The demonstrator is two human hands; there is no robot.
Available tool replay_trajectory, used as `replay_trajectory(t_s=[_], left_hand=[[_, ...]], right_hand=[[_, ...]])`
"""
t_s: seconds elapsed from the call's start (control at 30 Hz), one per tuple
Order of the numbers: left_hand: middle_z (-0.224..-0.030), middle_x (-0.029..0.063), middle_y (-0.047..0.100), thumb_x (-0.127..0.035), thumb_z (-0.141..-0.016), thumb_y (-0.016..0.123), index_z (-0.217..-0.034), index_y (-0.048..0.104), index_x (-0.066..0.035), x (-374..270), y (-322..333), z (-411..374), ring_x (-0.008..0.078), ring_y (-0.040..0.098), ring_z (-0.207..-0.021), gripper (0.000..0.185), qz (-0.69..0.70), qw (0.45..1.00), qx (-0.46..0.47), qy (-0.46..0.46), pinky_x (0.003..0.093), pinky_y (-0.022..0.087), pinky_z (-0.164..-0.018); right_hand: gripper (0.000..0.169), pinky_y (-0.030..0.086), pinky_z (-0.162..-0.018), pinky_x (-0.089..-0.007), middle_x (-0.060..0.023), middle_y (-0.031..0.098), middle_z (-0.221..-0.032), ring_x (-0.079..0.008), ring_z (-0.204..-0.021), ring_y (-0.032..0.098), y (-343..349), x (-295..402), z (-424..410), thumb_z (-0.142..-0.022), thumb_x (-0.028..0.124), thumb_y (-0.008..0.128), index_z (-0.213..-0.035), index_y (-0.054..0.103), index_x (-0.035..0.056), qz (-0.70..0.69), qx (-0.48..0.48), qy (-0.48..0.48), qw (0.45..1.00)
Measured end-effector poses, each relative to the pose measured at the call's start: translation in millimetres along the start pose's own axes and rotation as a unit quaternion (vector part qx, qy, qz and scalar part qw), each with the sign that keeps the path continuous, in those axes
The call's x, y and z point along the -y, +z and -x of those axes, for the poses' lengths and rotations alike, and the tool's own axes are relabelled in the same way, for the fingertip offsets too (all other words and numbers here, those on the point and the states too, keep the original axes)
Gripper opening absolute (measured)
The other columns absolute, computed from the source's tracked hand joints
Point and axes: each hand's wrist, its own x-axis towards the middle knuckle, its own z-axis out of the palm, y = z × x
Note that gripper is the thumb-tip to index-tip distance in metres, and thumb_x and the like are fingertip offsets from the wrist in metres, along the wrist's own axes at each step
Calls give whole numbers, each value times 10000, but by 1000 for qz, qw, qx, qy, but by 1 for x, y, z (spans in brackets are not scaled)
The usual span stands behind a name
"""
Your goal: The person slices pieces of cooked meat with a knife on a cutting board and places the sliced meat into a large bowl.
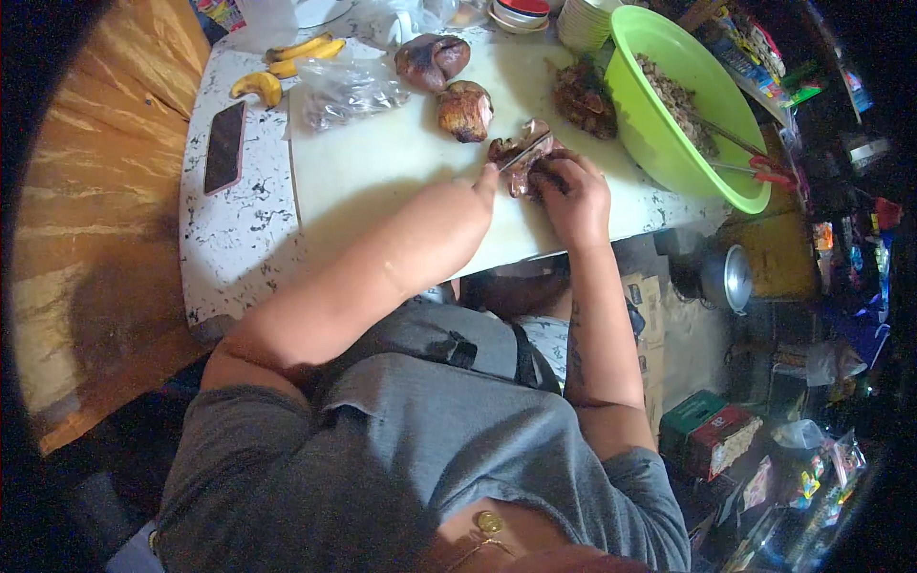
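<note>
My left hand (481, 190) grips a knife (526, 150), its thin blade slanting across a piece of browned meat (520, 182). That meat lies on a large pale cutting board (372, 172). From the other side, the bent fingers of my right hand (577, 190) hold the meat close to the blade. The knife's handle is mostly hidden by my left hand. Beyond the blade sit a charred chunk of meat (464, 113) and a dark brown, rounded piece (433, 61). A blackened piece (586, 99) rests to the right, beside a green basin (630, 136).
Chopped meat (666, 89) and a red-handled utensil (770, 172) are in the basin. Leftward are a clear plastic bag (351, 93), bananas (304, 54) and a phone (225, 147). Stacked bowls (584, 25) stand at the back. A metal pot (734, 279) sits lower right.
</note>
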Motion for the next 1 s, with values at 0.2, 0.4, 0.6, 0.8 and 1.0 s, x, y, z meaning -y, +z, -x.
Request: replay_trajectory(t_s=[0.2,0.4,0.6,0.8,1.0], left_hand=[[-984,267,642,-21,-933,568,-1521,375,-2,23,1,66,444,637,-885,619,155,986,-56,-21,518,508,-795],[-1015,255,634,-54,-944,582,-1534,388,-77,26,-23,62,443,624,-870,621,139,984,-58,-98,515,507,-795],[-981,244,630,-122,-966,577,-1541,391,-116,35,-19,38,438,627,-852,605,116,991,-41,-57,514,512,-767],[-1000,214,644,-145,-965,584,-1534,392,-102,52,-19,24,414,637,-855,602,72,997,-15,-7,510,517,-759],[-1015,210,648,-147,-956,595,-1544,350,-69,59,-17,11,408,644,-873,641,69,997,24,4,505,520,-764]], right_hand=[[209,535,-875,-387,-121,715,-1064,-321,-996,668,5,-10,8,-768,1,765,-975,743,14,-46,-47,-5,998],[212,509,-850,-440,-158,692,-1037,-410,-997,626,-3,1,-23,-736,18,742,-942,730,65,78,-150,-132,977],[220,526,-847,-453,-192,685,-1030,-421,-977,643,9,-14,-62,-769,38,701,-987,728,34,50,-16,-25,998],[302,537,-914,-394,-173,710,-1071,-364,-1016,682,8,-13,-66,-768,64,724,-1066,740,15,60,70,51,994],[238,548,-866,-444,-209,706,-979,-409,-947,679,20,-29,-63,-754,65,691,-981,751,31,42,22,15,999]])
